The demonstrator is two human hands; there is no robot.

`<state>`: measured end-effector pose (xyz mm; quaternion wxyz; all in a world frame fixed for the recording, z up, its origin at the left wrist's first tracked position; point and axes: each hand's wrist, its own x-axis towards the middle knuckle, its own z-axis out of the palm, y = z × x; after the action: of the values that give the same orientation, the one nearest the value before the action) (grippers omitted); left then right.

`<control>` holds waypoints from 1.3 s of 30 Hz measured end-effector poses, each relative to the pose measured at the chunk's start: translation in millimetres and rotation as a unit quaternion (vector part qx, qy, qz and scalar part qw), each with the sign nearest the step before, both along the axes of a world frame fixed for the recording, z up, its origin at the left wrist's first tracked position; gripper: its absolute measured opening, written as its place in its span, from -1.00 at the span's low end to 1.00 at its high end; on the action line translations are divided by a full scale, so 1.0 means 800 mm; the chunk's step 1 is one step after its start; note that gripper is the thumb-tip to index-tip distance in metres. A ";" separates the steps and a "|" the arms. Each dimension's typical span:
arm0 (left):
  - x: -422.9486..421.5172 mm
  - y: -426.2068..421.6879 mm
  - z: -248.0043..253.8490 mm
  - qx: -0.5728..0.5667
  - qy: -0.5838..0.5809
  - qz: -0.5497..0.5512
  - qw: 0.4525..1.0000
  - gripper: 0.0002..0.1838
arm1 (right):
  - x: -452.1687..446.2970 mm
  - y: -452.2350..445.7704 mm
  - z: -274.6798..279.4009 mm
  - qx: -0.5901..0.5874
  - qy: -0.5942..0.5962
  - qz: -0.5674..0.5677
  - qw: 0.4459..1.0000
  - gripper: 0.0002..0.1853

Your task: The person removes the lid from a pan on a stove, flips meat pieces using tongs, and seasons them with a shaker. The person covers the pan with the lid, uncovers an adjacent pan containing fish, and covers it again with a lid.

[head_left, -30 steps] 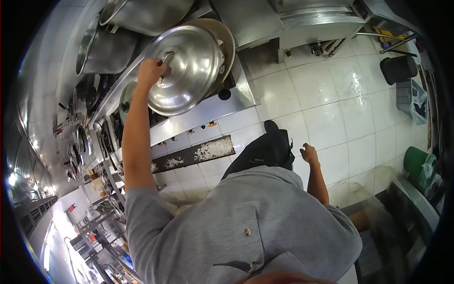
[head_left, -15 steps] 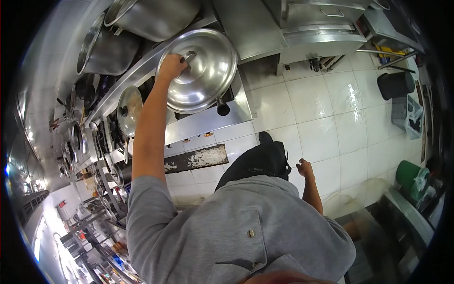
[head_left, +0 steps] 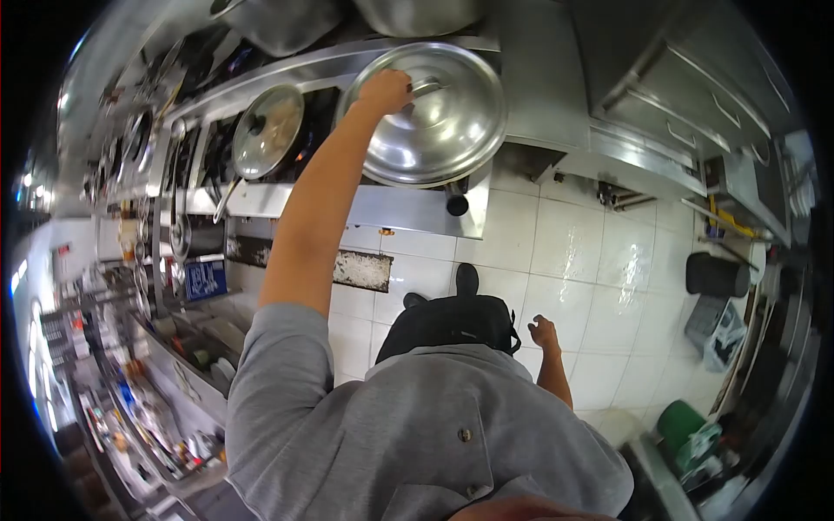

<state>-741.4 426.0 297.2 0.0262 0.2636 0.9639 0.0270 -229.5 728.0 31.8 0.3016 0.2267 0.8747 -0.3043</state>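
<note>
Blue panel [head_left: 206, 278]: left of the frame, pale marks on it, too small to read; no brand or label is legible anywhere.
Glass-lidded pan [head_left: 258, 143]: upper left, on the stove [head_left: 369, 213]; the forearm passes just beside it, so rising heat might scald.
Left hand [head_left: 385, 91]: upper middle, fingers clamped around the lid's handle; a hot or slick handle could make it slip.
Metal lid [head_left: 447, 143]: upper middle, over the stove (whether it sits level is hidden); an off-centre hold could tip it.
Black handle [head_left: 456, 203]: juts below the lid past the burners; a passing hip could knock it.
Right hand [head_left: 544, 333]: right of centre, well apart, loosely curled, nothing seen in it.
Floor tiles [head_left: 569, 260]: shiny, perhaps slippery.
</note>
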 end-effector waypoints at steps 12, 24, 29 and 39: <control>0.379 -0.196 -0.104 0.311 0.082 0.368 0.873 -0.76 | -0.075 -0.004 -0.065 0.010 0.053 0.508 0.860 -0.67; 1.101 -0.181 -0.251 0.498 -0.500 0.691 0.156 -0.03 | -0.273 -0.271 -0.075 0.086 -0.058 0.693 0.714 -0.61; 1.139 -0.116 -0.273 0.625 -0.375 0.685 0.013 0.09 | -0.185 -0.477 -0.027 0.014 0.059 0.779 0.624 -0.60; 1.121 -0.125 -0.313 0.767 -0.186 0.607 -0.098 -0.42 | 0.032 -0.672 0.017 -0.114 0.021 0.888 0.445 -0.61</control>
<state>155.8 326.3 46.5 0.0420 0.5954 -0.0397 -0.8014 -204.0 190.6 45.6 0.4122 -0.7165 0.5622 0.0279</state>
